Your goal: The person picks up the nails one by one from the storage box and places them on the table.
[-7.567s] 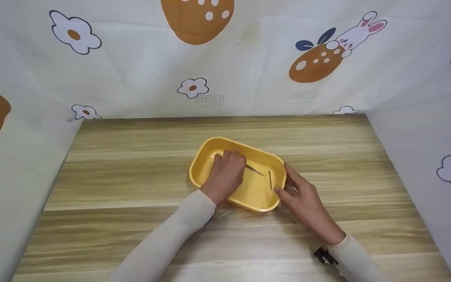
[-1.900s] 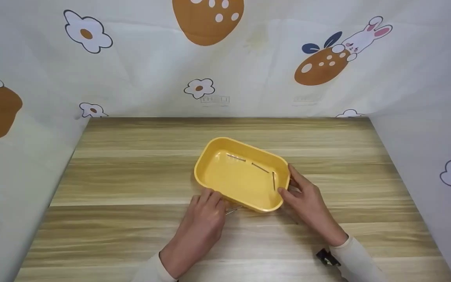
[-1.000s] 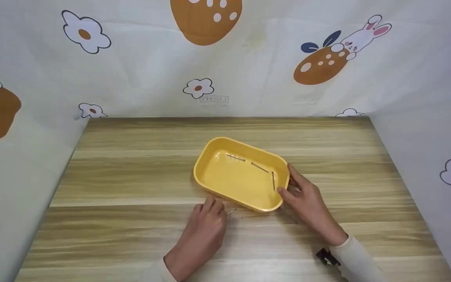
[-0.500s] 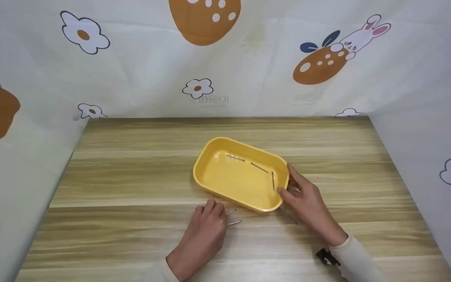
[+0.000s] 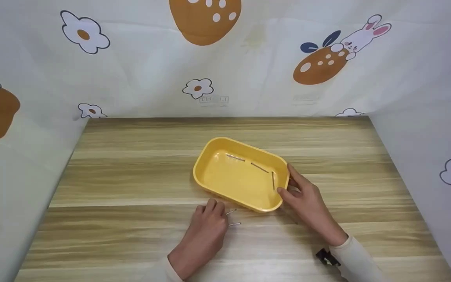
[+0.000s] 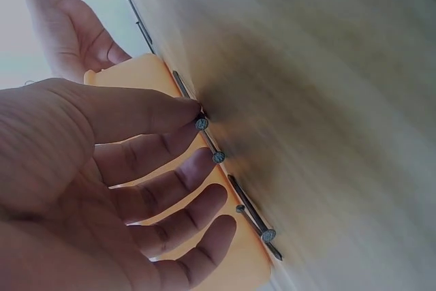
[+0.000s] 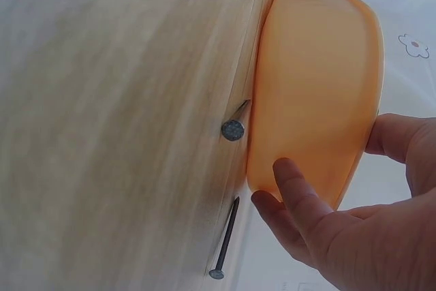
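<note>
A yellow plastic tray (image 5: 229, 178) sits at an angle on the table, with 3 nails lying inside: one nail (image 5: 235, 158) along the back wall, another nail (image 5: 259, 167) beside it, and a third nail (image 5: 273, 181) at the right end. My right hand (image 5: 307, 199) grips that end, thumb at the rim and fingers against the outer wall. In front of the tray, my left hand (image 5: 206, 233) pinches a nail (image 6: 201, 125) near its head between thumb and index finger. Two nail ends, including one nail's shank (image 5: 234, 224), show beside it in the head view.
Several loose nails lie on the wood-grain table (image 5: 131, 172), among them a thick nail (image 6: 251, 206) near the left fingers. Below the right hand are a nail (image 7: 233, 129) and a longer nail (image 7: 226, 236). Patterned sheeting (image 5: 139, 70) surrounds the table.
My left hand has moved from inside the tray to the table in front, leaving a third nail in the tray. Lately it has shifted slightly toward me. The right hand keeps its hold.
</note>
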A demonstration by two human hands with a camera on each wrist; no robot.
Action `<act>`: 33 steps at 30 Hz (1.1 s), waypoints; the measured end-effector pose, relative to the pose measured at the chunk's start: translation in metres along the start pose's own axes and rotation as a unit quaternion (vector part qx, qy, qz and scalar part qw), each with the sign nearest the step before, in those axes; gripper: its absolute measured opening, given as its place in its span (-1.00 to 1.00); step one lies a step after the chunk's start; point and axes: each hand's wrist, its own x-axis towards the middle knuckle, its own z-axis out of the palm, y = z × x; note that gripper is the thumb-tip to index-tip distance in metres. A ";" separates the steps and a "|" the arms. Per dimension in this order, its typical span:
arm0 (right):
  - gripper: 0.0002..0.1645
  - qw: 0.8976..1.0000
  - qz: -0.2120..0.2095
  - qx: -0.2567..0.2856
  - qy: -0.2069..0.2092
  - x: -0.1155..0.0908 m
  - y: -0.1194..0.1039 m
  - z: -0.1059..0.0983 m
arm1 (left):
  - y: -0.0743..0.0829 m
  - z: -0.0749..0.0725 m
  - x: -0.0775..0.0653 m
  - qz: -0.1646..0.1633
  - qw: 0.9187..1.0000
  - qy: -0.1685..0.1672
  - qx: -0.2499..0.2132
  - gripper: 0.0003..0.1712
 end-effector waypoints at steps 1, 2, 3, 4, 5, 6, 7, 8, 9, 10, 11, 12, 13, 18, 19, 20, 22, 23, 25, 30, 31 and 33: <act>0.00 1.000 0.000 0.000 0.000 0.000 0.000 0.000 | 0.000 0.000 0.000 0.000 1.000 -0.002 0.001 -0.90; 0.00 1.000 0.000 0.000 0.000 0.000 0.000 0.000 | 0.000 0.000 0.000 0.000 1.000 -0.004 0.002 -0.90; 0.00 1.000 0.000 -0.001 0.000 0.000 0.000 0.000 | 0.000 0.000 0.001 0.000 1.000 -0.006 0.004 -0.91; 0.00 1.000 0.000 0.000 -0.001 0.000 0.000 0.000 | 0.000 -0.001 0.000 0.000 1.000 -0.007 0.005 -0.91; 0.00 1.000 0.000 0.000 -0.001 0.000 0.000 0.000 | 0.001 -0.001 0.000 0.000 1.000 -0.009 0.006 -0.91; -0.01 1.000 0.000 -0.001 -0.002 0.000 0.000 0.000 | 0.001 -0.002 0.000 0.000 1.000 -0.010 0.008 -0.91; 0.00 1.000 0.000 -0.001 -0.002 0.000 0.000 0.000 | 0.001 -0.002 0.000 -0.001 1.000 -0.012 0.007 -0.91; 0.00 1.000 0.001 0.000 -0.002 0.000 0.000 0.000 | 0.001 -0.002 0.000 -0.001 1.000 -0.014 0.007 -0.91; 0.00 1.000 0.001 0.001 -0.003 0.000 0.000 0.000 | 0.001 -0.002 -0.001 -0.001 1.000 -0.015 0.007 -0.91; 0.00 1.000 0.000 0.000 -0.003 0.000 0.000 0.000 | 0.001 -0.003 -0.001 -0.002 1.000 -0.017 0.006 -0.91; 0.00 1.000 0.001 0.001 -0.003 0.000 0.000 0.000 | 0.002 -0.003 -0.001 -0.002 1.000 -0.018 0.005 -0.91; 0.00 1.000 0.000 0.001 -0.003 0.000 0.000 0.000 | 0.002 -0.003 -0.002 -0.003 1.000 -0.019 0.005 -0.91; 0.00 1.000 0.000 0.001 -0.002 0.000 0.001 0.000 | 0.002 -0.004 -0.002 -0.004 1.000 -0.020 0.004 -0.91; 0.00 1.000 -0.002 -0.003 0.001 0.000 0.002 0.000 | 0.001 -0.007 -0.001 -0.004 1.000 -0.029 0.001 -0.91; -0.01 1.000 -0.001 -0.004 0.001 0.000 0.002 0.000 | 0.000 -0.008 -0.001 -0.003 1.000 -0.031 -0.001 -0.91; -0.01 1.000 -0.002 -0.006 0.001 0.000 0.002 0.000 | 0.000 -0.009 -0.001 -0.002 0.999 -0.033 -0.004 -0.92; -0.01 1.000 -0.004 -0.008 0.001 0.000 0.002 0.000 | 0.000 -0.011 0.000 0.000 0.999 -0.036 -0.014 -0.92; -0.01 1.000 -0.004 -0.010 0.001 0.000 0.002 0.000 | 0.000 -0.012 0.000 0.001 0.999 -0.035 -0.022 -0.91; -0.01 1.000 -0.004 -0.010 0.000 0.001 0.003 0.000 | 0.000 -0.014 0.001 0.003 0.999 -0.028 -0.038 -0.90; -0.01 1.000 -0.002 -0.003 -0.002 0.001 0.002 0.000 | 0.001 -0.016 0.000 0.003 0.996 0.002 -0.084 -0.85; -0.01 1.000 -0.002 -0.003 -0.002 0.001 0.002 0.000 | 0.001 -0.016 0.000 0.001 0.995 0.004 -0.096 -0.85; -0.01 1.000 -0.004 -0.003 -0.001 0.001 0.002 0.000 | 0.000 -0.019 0.001 -0.003 0.992 0.007 -0.123 -0.84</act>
